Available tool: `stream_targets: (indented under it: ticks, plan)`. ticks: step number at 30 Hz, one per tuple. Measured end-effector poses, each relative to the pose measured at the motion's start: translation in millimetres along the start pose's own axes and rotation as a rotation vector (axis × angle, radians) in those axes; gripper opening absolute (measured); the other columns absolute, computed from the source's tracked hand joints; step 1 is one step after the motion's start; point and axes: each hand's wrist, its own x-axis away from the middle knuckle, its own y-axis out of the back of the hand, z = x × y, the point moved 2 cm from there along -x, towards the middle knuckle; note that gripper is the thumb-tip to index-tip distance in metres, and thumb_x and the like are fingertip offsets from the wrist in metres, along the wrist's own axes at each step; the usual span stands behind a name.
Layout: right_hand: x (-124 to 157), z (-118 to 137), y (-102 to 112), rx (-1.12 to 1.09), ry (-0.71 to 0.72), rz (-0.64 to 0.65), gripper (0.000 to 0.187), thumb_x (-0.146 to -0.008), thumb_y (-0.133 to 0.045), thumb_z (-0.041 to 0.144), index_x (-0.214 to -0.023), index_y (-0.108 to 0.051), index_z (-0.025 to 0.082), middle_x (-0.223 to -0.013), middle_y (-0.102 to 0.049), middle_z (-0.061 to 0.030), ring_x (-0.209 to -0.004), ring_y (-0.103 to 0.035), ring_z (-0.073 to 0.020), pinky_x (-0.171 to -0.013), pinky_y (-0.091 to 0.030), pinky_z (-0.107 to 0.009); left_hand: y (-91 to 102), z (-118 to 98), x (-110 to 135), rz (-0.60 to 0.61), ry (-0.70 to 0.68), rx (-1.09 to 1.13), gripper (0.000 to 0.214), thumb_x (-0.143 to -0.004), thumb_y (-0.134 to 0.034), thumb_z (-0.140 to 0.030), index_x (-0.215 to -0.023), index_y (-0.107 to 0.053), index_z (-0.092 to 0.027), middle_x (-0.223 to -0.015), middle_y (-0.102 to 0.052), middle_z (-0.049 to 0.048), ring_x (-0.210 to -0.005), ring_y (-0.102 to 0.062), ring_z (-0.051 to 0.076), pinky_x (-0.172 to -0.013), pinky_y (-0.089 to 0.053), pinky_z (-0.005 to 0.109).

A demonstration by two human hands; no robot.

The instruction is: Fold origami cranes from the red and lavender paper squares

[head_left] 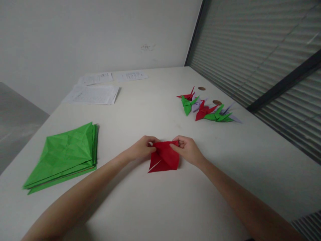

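A partly folded sheet of red origami paper [167,155] is held just over the white table, between my two hands. My left hand [143,147] pinches its upper left corner, thumb in front and fingers behind. At the upper right corner, my right hand [187,149] grips the paper the same way. The lower left of the sheet shows a narrow slit between two layers, and its lower edge hangs towards me. The fingertips behind the paper are partly hidden.
A stack of creased green paper [67,150] lies at the left. Several folded paper cranes, including a red crane [204,110] and a green crane [218,115], sit at the right back. Printed sheets [94,94] lie far left. Window blinds [255,43] border the table's right side.
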Motion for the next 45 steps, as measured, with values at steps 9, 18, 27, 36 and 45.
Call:
stream_targets:
  ticks: [9, 18, 27, 36, 45]
  plan:
    - [-3.8, -2.2, 3.2, -0.050, 0.064, -0.181, 0.022, -0.072, -0.066, 0.039, -0.079, -0.056, 0.021, -0.065, -0.061, 0.0007, -0.056, -0.056, -0.0139, -0.052, -0.043, -0.026, 5.5, -2.1, 1.9, -0.111, 0.094, 0.290, 0.046, -0.074, -0.065, -0.020, -0.119, -0.060, -0.019, -0.115, -0.065, 0.0091, -0.079, -0.065, 0.016, -0.065, -0.053, 0.027]
    - [3.0, 3.2, -2.2, 0.075, 0.094, -0.091, 0.013, -0.073, -0.063, 0.030, -0.076, -0.053, 0.021, -0.062, -0.056, 0.0034, -0.053, -0.049, -0.0109, -0.049, -0.037, -0.023, -1.6, -1.7, 4.1, 0.053, 0.151, 0.349, 0.023, -0.070, -0.062, -0.019, -0.092, -0.067, -0.011, -0.075, -0.069, 0.0036, -0.062, -0.061, 0.013, -0.059, -0.047, 0.024]
    - [6.7, 3.7, -5.0, 0.159, 0.125, -0.039, 0.010, -0.078, -0.061, 0.029, -0.077, -0.056, 0.020, -0.064, -0.057, 0.0026, -0.056, -0.050, -0.0114, -0.051, -0.038, -0.022, 0.1, 10.4, -2.4, -0.009, 0.189, 0.043, 0.016, -0.074, -0.056, -0.023, -0.068, -0.065, -0.011, -0.055, -0.055, -0.0015, -0.049, -0.046, 0.010, -0.049, -0.033, 0.022]
    - [3.7, -4.6, -3.3, 0.177, 0.125, -0.070, 0.010, -0.079, -0.062, 0.030, -0.080, -0.059, 0.021, -0.063, -0.060, 0.0021, -0.055, -0.053, -0.0124, -0.050, -0.039, -0.023, -5.2, -5.1, 4.2, 0.025, 0.184, 0.421, 0.031, -0.078, -0.065, -0.040, -0.093, -0.067, -0.013, -0.081, -0.068, 0.0047, -0.067, -0.059, 0.014, -0.063, -0.044, 0.025]
    - [2.5, -15.1, -3.8, 0.219, 0.124, -0.063, 0.015, -0.081, -0.063, 0.032, -0.072, -0.060, 0.020, -0.060, -0.063, 0.0002, -0.052, -0.054, -0.0130, -0.046, -0.038, -0.023, -5.1, 4.3, 2.1, -0.004, 0.254, 0.346, 0.019, -0.075, -0.057, -0.021, -0.083, -0.071, -0.009, -0.067, -0.067, 0.0035, -0.056, -0.056, 0.012, -0.055, -0.041, 0.022]
